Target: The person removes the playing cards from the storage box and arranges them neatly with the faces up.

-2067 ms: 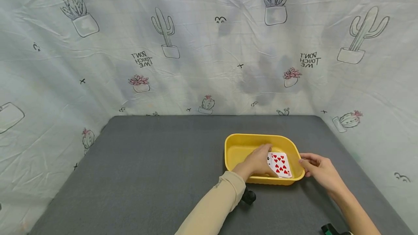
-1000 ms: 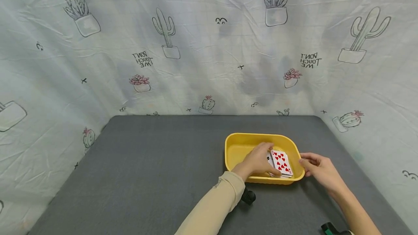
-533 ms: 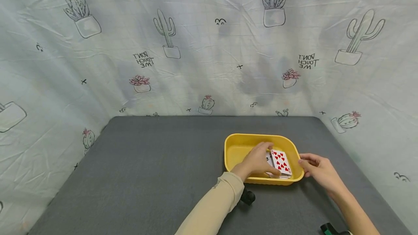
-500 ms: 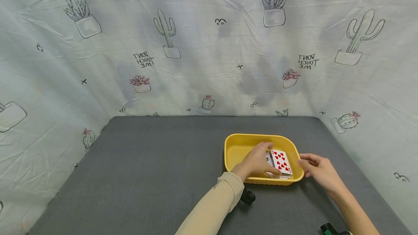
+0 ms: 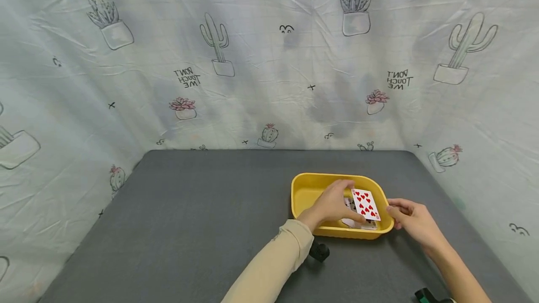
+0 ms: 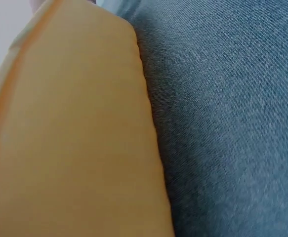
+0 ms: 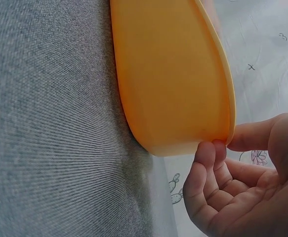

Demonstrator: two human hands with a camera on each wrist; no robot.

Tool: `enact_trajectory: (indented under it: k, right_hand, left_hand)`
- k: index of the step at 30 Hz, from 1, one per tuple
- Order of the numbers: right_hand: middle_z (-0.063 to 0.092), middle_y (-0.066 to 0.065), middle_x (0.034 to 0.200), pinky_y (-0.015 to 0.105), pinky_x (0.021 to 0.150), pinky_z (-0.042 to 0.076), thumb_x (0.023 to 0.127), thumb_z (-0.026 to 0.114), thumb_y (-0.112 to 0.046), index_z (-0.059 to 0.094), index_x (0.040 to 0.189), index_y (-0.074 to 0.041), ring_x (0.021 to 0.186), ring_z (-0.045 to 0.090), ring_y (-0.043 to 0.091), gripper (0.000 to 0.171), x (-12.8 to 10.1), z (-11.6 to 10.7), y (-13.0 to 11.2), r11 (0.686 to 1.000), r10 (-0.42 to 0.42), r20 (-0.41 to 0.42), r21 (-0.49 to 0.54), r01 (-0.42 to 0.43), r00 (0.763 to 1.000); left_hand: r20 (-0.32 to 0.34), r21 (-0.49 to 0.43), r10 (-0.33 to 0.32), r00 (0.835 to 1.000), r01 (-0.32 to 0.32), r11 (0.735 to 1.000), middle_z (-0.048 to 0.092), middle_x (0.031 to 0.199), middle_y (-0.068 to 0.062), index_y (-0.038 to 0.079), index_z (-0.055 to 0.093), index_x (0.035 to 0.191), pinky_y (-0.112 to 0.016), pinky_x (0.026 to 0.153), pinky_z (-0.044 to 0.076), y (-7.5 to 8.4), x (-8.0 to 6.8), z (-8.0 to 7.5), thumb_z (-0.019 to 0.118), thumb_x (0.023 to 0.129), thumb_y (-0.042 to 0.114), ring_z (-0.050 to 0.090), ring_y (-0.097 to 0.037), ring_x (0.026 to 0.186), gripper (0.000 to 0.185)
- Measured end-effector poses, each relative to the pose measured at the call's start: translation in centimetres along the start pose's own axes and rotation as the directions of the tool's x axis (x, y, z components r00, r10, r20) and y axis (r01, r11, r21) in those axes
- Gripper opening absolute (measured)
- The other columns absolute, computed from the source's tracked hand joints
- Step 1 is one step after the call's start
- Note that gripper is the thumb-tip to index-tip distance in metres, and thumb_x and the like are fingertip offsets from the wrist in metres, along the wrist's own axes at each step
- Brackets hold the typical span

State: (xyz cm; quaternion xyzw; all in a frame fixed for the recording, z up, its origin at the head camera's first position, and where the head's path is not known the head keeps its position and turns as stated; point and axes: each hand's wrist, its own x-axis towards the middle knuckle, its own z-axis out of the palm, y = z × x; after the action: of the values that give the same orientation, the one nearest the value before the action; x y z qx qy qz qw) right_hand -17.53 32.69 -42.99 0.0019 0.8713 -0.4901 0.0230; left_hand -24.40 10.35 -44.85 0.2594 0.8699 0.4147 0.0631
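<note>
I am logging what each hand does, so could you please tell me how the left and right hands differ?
The left hand reaches inside the yellow tub and pinches the red-pip card; the right hand stays outside, fingertips at the rim. The left arm wears a beige sleeve; the right forearm is bare. Both are at the tub.

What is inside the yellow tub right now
Inside the yellow tub, the left hand pinches a nine of hearts, lifted at a tilt. More playing cards lie beneath; the hand and top card cover them, so their faces and number stay hidden.
</note>
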Motion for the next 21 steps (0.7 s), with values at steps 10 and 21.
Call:
enact_trajectory:
  k: [10, 21]
  right_hand:
    - [0.064, 0.011, 0.089, 0.033, 0.061, 0.05, 0.101, 0.059, -0.021, 0.049, 0.134, 0.013, 0.069, 0.057, 0.02, 0.048, 0.7, -0.1, 0.5, 1.0, 0.017, 0.015, 0.01, -0.017, 1.0]
    - [0.065, 0.012, 0.09, 0.033, 0.061, 0.05, 0.1, 0.06, -0.02, 0.05, 0.133, 0.014, 0.069, 0.057, 0.022, 0.048, 0.6, -0.1, 0.1, 1.0, 0.019, 0.002, -0.008, -0.019, 1.0]
  left_hand:
    - [0.003, 0.014, 0.184, 0.983, -0.184, 0.983, 0.049, 0.133, 0.013, 0.018, 0.045, 0.146, -0.019, 0.068, 0.046, -0.1, -2.8, -5.2, 0.088, 0.071, 0.044, 0.05, -0.005, 0.082, 0.09]
    - [-0.236, 0.176, 0.244, 0.941, -0.206, 0.963, 0.048, 0.137, 0.013, 0.023, 0.047, 0.146, -0.033, 0.073, 0.046, -4.8, -12.4, -15.8, 0.091, 0.068, 0.036, 0.047, -0.01, 0.099, 0.09]
